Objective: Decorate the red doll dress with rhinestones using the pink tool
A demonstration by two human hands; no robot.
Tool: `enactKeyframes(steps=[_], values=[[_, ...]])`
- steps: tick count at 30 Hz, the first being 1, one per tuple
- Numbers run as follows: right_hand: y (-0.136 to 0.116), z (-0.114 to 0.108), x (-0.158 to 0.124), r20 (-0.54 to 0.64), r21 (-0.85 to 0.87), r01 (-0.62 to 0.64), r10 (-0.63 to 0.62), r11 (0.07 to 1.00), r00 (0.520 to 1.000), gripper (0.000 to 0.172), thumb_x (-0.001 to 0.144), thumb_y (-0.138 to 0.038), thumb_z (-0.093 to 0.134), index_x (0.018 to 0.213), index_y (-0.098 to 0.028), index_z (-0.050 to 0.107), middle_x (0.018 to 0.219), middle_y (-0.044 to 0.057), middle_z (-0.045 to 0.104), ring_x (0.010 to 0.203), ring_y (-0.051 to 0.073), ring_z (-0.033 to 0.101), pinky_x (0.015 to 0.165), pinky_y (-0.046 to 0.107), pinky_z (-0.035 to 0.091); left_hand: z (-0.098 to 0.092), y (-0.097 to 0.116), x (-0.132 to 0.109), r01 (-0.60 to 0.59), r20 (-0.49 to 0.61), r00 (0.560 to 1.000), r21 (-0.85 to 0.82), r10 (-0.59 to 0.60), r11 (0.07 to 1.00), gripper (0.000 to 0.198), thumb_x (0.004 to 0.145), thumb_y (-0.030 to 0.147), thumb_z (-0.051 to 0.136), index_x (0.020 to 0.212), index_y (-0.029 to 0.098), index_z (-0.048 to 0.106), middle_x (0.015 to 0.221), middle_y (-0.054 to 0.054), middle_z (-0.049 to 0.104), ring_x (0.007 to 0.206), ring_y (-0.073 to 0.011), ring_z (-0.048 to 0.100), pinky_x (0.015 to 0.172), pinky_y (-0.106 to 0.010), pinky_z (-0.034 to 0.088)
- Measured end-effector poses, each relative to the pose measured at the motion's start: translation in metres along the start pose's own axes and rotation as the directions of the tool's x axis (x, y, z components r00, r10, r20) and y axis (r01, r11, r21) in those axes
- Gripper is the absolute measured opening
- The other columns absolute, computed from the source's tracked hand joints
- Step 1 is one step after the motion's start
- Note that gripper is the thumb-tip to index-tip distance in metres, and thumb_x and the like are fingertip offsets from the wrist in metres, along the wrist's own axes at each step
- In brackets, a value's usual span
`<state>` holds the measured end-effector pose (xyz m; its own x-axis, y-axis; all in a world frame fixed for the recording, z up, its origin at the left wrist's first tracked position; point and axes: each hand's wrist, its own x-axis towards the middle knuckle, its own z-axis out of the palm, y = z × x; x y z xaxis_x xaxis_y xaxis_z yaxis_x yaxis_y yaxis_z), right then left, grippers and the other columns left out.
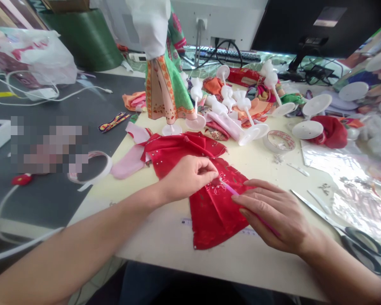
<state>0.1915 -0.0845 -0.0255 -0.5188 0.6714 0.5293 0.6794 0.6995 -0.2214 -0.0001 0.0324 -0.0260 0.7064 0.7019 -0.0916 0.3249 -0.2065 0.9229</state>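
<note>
A small red doll dress (209,207) with pink sleeves lies flat on the cream table (165,237) in front of me. My left hand (187,176) rests on the dress, its thumb and forefinger pinched together on the embroidered patch, over something too small to make out. My right hand (273,216) lies on the skirt to the right and grips a thin pink stick tool (230,189) whose tip points at the pinched spot.
Black-handled scissors (352,237) lie at the right. A tape roll (278,140) and white doll stands (307,127) sit behind the dress among piled fabrics. A dressed doll in green and orange (165,84) stands at the back. Another tape roll (97,167) lies on the left.
</note>
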Motion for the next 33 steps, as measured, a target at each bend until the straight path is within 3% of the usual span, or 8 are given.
enactKeyframes(steps=[8, 16, 23, 33], values=[[-0.001, 0.002, -0.001, 0.077, 0.13, -0.08, 0.07, 0.988, 0.995, 0.023, 0.082, -0.007, 0.054, 0.104, -0.011, 0.057, 0.079, 0.005, 0.066, 0.074, 0.015, 0.063, 0.084, 0.036, 0.052, -0.005, -0.001, 0.0, 0.006, 0.045, 0.999, 0.149, -0.012, 0.989, 0.018, 0.081, 0.03, 0.055, 0.077, 0.016, 0.066, 0.068, 0.0, 0.064, 0.061, -0.0106, 0.054, 0.057, -0.023, 0.041], [-0.004, 0.003, 0.001, 0.108, 0.186, -0.121, 0.102, 0.975, 0.989, 0.019, 0.084, -0.008, 0.05, 0.101, -0.013, 0.058, 0.077, 0.005, 0.066, 0.073, 0.017, 0.063, 0.07, 0.032, 0.053, -0.004, 0.009, -0.002, -0.033, 0.131, 0.991, 0.35, -0.014, 0.936, 0.015, 0.08, 0.021, 0.055, 0.074, 0.015, 0.067, 0.066, 0.001, 0.064, 0.06, -0.0088, 0.053, 0.058, -0.022, 0.039], [-0.002, 0.003, -0.001, 0.146, 0.208, -0.202, 0.174, 0.957, 0.974, 0.016, 0.085, -0.01, 0.051, 0.098, -0.014, 0.058, 0.076, 0.005, 0.065, 0.075, 0.017, 0.063, 0.065, 0.03, 0.051, -0.002, 0.005, -0.002, -0.019, 0.141, 0.989, 0.411, -0.043, 0.911, 0.017, 0.081, 0.024, 0.053, 0.074, 0.017, 0.067, 0.072, 0.0, 0.066, 0.066, -0.0121, 0.057, 0.059, -0.024, 0.039], [-0.004, 0.002, -0.003, 0.188, 0.268, -0.415, 0.375, 0.869, 0.908, 0.013, 0.088, -0.015, 0.052, 0.098, -0.019, 0.06, 0.07, -0.001, 0.064, 0.06, 0.01, 0.059, 0.056, 0.021, 0.045, -0.002, 0.003, 0.0, -0.023, 0.157, 0.986, 0.434, -0.051, 0.9, 0.018, 0.081, 0.024, 0.05, 0.076, 0.019, 0.067, 0.077, 0.0, 0.068, 0.072, -0.0132, 0.058, 0.063, -0.024, 0.04]])
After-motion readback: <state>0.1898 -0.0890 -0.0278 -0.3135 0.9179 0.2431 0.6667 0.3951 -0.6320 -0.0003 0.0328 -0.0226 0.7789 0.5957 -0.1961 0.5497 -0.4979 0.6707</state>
